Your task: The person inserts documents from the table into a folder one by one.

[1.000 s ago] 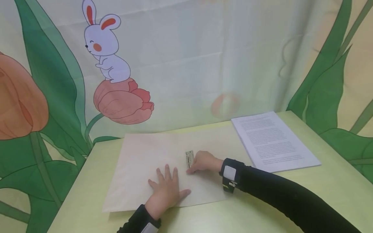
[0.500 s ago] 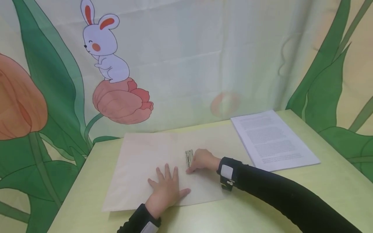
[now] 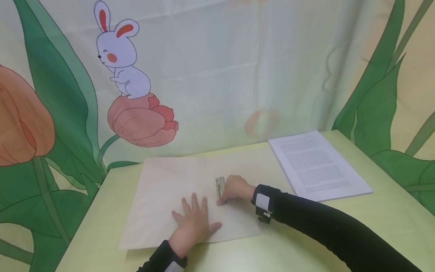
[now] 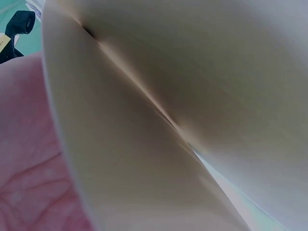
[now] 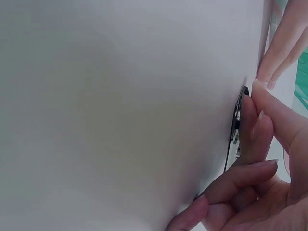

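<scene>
Head view shifted slightly; hands and things unmoved. Left hand lies spread on the open cream card folder; right hand pinches the flat silver metal clip near its fold. Slack pressure might skew the clip. Pale yellow-green surface; white printed-paper stack right; rabbit-and-tulip fabric behind.

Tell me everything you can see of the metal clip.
The clip is a narrow, metallic-looking strip with small raised fittings. It lies on the open folder, just right of the fold, roughly parallel to it. The right hand, fingers curled, touches it and hides its near part. Whether it is fastened is unclear.
</scene>
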`<state>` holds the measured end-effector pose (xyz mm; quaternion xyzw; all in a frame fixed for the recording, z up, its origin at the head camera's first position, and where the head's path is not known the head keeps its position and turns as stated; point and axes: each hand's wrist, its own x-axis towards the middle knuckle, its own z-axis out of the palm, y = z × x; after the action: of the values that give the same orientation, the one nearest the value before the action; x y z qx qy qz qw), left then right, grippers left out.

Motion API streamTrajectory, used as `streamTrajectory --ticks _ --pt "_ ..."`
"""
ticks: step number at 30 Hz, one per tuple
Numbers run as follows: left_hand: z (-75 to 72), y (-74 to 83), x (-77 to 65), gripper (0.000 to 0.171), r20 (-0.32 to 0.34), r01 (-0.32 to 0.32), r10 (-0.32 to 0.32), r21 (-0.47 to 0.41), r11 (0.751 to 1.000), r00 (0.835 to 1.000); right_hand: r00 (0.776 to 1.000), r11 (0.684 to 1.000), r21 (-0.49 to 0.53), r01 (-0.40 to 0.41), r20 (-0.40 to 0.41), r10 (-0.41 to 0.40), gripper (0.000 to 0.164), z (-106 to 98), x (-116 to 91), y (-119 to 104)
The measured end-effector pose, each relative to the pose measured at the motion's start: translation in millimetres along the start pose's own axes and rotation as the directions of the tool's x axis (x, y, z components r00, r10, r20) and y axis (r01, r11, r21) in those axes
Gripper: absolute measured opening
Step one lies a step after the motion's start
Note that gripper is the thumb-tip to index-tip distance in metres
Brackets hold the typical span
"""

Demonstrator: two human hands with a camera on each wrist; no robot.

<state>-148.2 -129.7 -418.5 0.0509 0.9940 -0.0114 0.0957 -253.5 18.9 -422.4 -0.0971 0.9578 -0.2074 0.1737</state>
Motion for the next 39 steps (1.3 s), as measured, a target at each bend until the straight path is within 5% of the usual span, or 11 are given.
streamTrajectory --ticks 19,39 --pt "2.9 0.0 0.7 0.093 -0.005 -0.004 0.004 0.021 1.000 1.000 0.994 0.994 0.018 0.107 0.027 -0.107 0.042 -1.1 6.1 11.6" --pt "6.1 -3.5 3.4 0.092 -0.004 0.002 -0.002 0.019 1.000 1.000 0.993 0.990 0.084 0.110 0.041 -0.114 0.039 -3.8 6.7 14.2"
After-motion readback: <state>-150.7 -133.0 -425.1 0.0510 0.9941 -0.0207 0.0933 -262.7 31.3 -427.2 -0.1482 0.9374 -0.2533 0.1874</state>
